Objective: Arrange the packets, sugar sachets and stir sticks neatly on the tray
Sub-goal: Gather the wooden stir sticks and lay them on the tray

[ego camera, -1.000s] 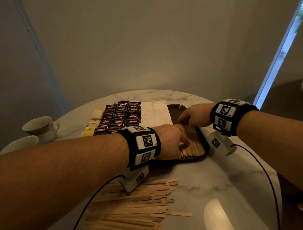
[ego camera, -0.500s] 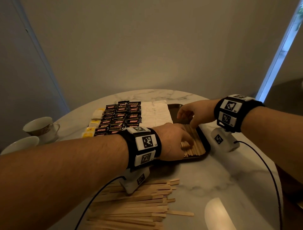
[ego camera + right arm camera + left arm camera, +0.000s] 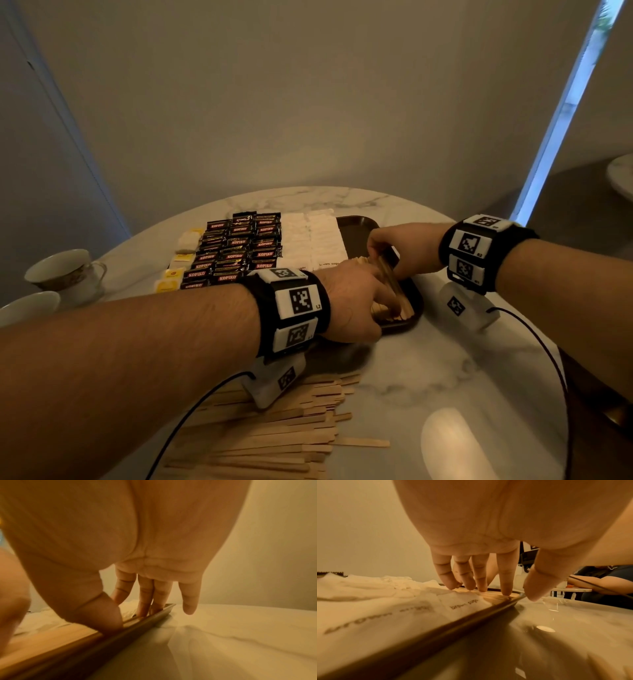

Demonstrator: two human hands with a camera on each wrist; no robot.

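A dark brown tray (image 3: pixel 356 229) lies on the marble table, holding rows of Kopiko packets (image 3: pixel 239 246), white sugar sachets (image 3: pixel 315 240) and, at its right end, a layer of wooden stir sticks (image 3: pixel 404 310). My left hand (image 3: pixel 387 305) rests at the near end of these sticks; in the left wrist view its straight fingers (image 3: pixel 506 588) touch the sticks (image 3: pixel 496 597) while the thumb lies outside the tray rim (image 3: pixel 471 623). My right hand (image 3: pixel 376 260) is at the far end, with thumb and straight fingers (image 3: pixel 145 601) pressing against the sticks (image 3: pixel 51 635) beside the rim (image 3: pixel 137 623).
A loose heap of stir sticks (image 3: pixel 274 438) lies on the table near me, under my left forearm. Yellow and white tea packets (image 3: pixel 171 277) sit at the tray's left end. Two cups (image 3: pixel 65 274) stand at the table's left edge. Wrist-camera cables trail over the table.
My right hand rose a little off the tray, then came back down onto the far end of the sticks, closer to my left hand. The left hand has hardly moved.
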